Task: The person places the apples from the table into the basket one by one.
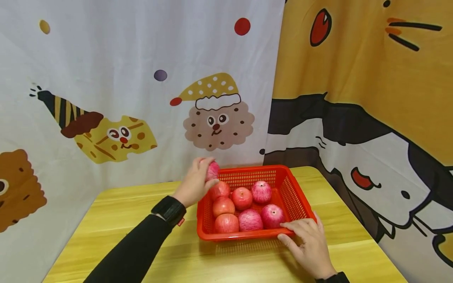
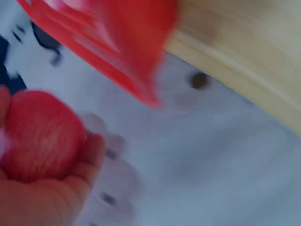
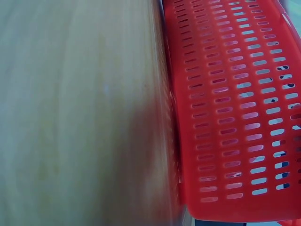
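Note:
A red plastic basket [image 1: 244, 236] with slotted walls stands on the table, several red and pink apples [image 1: 242, 198] lying inside it. At its back left corner, my left hand [image 1: 195, 184] grips a pinkish-red apple [image 1: 213, 171] above the rim. The left wrist view shows this held apple [image 2: 44, 136] in the curled fingers, apart from the basket [image 2: 141, 33]. My right hand [image 1: 308, 243] holds the rim at the front right corner, thumb outside and fingers over the edge. In the right wrist view only the slotted basket wall [image 3: 186, 155] shows, not the hand.
The basket sits on a yellow wood-grain table [image 1: 116, 220]. Behind the table hangs a white curtain [image 1: 124, 51] with cartoon prints, and to the right a yellow printed one [image 1: 357, 70]. The table's back edge lies close to the cloth.

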`<state>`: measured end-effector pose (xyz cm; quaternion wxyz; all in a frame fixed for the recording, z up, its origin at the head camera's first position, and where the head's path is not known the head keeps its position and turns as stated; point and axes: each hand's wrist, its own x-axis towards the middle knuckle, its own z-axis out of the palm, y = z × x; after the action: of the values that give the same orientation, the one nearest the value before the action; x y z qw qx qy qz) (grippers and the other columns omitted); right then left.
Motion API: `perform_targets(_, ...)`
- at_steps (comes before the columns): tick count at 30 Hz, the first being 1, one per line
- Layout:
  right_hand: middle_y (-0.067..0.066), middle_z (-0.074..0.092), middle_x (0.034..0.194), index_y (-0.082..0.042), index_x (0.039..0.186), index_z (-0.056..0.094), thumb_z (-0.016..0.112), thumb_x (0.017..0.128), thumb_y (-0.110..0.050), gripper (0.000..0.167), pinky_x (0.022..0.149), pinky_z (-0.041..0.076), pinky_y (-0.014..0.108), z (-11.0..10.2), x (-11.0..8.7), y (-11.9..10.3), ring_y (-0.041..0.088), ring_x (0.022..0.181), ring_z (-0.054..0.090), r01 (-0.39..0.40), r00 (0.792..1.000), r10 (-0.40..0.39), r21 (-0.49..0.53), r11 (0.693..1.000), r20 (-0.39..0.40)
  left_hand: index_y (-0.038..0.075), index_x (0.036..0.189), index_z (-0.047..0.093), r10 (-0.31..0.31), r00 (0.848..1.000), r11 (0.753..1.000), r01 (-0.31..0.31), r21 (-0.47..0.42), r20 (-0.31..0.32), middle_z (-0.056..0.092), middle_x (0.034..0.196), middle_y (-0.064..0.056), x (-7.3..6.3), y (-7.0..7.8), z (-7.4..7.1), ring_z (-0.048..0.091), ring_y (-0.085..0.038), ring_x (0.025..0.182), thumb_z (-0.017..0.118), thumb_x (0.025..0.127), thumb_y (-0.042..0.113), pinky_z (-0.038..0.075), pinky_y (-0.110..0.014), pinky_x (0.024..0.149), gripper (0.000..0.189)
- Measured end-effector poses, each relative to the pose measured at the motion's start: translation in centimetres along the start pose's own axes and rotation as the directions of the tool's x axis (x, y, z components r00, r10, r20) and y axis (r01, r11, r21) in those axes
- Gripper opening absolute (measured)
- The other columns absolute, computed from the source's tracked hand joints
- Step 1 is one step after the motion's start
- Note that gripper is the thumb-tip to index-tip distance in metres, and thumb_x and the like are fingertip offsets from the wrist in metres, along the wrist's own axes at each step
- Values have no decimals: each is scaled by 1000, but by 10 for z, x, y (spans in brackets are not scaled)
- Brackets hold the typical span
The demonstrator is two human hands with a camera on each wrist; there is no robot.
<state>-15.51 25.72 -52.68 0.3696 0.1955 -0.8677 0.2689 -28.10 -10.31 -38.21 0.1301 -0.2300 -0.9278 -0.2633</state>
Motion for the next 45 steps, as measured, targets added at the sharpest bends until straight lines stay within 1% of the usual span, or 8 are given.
perform_targets(3,-5,80,101,-23,107,82,92,79,-32,31,132,16,57,0,0,0,19,99,57,8,1000,-8,-3,1000,-6,20,160,41,90,991,995,-94,38,104,43,154,-20,7,31,13,57,-40,133,80,96,35,56,-54,110,77)
perform_targets(9,-4,79,100,-24,108,82,92,80,-32,32,129,19,63,-3,1,0,18,99,57,11,1000,-11,-5,1000,-20,29,162,42,142,964,983,-165,83,225,46,157,-11,25,70,41,59,-32,136,80,95,40,60,-46,107,78)
perform_targets(17,-5,79,101,-24,108,81,92,80,-31,31,128,20,63,-4,-2,-2,18,100,56,4,1000,-4,-3,1000,-13,28,166,39,153,911,960,-229,163,382,45,168,-11,16,83,83,59,-33,144,75,99,41,52,-45,117,78)
perform_targets(23,-3,79,101,-21,107,81,91,81,-34,30,130,18,62,-4,-1,0,19,99,56,2,1000,-2,-4,1000,-11,35,163,47,124,847,935,-274,224,517,51,166,-3,2,87,96,58,-29,147,67,103,46,54,-42,116,64)
perform_targets(27,-3,79,101,-20,105,81,91,80,-33,30,131,17,60,-3,0,0,20,99,57,0,1000,0,-3,1000,-5,35,155,57,122,830,918,-303,256,545,56,162,1,0,86,98,56,-29,148,63,104,51,51,-43,119,54)
perform_targets(36,-4,79,100,-21,105,81,92,78,-29,30,129,19,62,1,1,-1,18,99,56,7,1000,-7,9,1000,-6,20,151,63,94,883,962,-199,185,460,61,156,-9,-1,58,60,56,-29,147,65,104,50,50,-46,120,56)
perform_targets(39,-4,79,101,-20,105,81,92,78,-29,31,129,18,60,4,2,-1,18,99,56,5,1000,-5,16,1000,-7,13,151,62,49,917,979,-122,161,397,58,158,-16,-4,32,36,54,-36,148,66,105,47,47,-52,122,57)
perform_targets(45,-4,79,101,-21,106,82,92,79,-31,31,131,18,58,6,2,1,19,99,58,25,1000,-25,11,1000,-5,5,153,55,-40,989,988,17,156,142,48,162,-26,-32,-45,-6,49,-47,148,70,104,36,44,-63,120,60)
